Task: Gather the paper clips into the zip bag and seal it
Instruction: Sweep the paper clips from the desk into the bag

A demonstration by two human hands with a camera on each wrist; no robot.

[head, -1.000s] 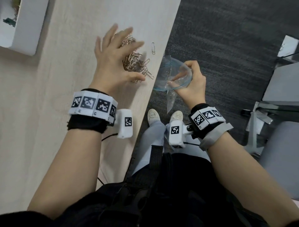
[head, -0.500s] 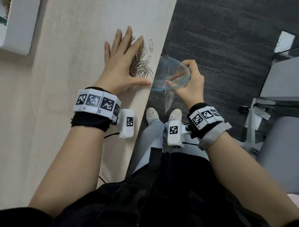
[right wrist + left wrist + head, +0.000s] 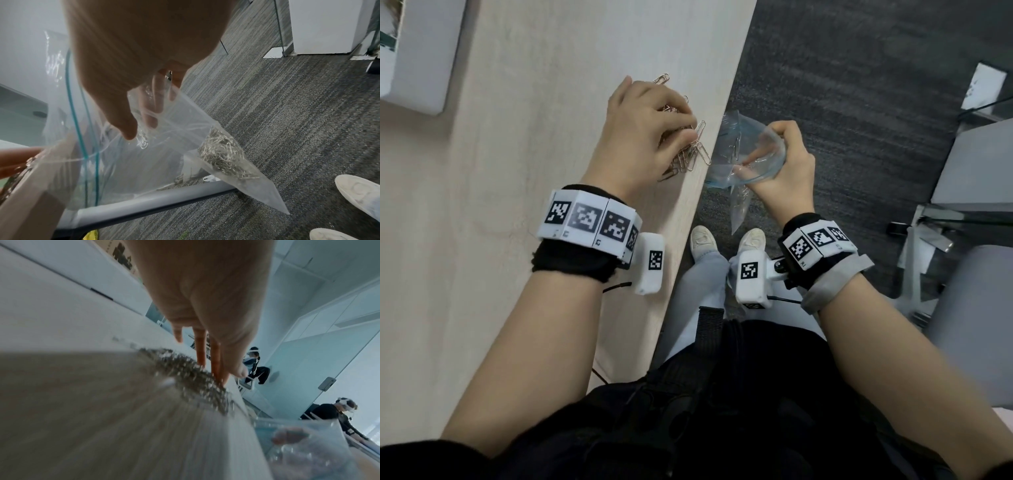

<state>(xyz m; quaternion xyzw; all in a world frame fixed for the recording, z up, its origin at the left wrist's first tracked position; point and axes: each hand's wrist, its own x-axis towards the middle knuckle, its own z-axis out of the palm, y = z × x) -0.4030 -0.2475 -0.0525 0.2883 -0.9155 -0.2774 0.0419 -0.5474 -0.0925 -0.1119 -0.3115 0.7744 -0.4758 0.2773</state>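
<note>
A heap of metal paper clips (image 3: 693, 156) lies at the right edge of the light wooden table (image 3: 534, 102). My left hand (image 3: 685, 126) sits on the heap, fingers curled over the clips and thumb closing towards them. In the blurred left wrist view its fingertips (image 3: 223, 378) dig into the paper clips (image 3: 185, 369). Just off the table edge my right hand (image 3: 756, 161) holds the clear zip bag (image 3: 739, 144) with its mouth wide open. My right hand (image 3: 141, 128) has the thumb outside and the fingers inside the zip bag (image 3: 123, 162). Several clips (image 3: 222, 155) lie in its bottom.
A white box (image 3: 417, 54) stands at the table's far left. Dark carpet (image 3: 859, 85) and my shoes (image 3: 753, 240) are below the bag. A grey chair (image 3: 979, 325) stands at the right. Two other people (image 3: 329, 415) sit in the background.
My left hand went from flat and spread over the clips to curled on them, and the heap has slid nearer the table edge. The right hand with the bag stayed put.
</note>
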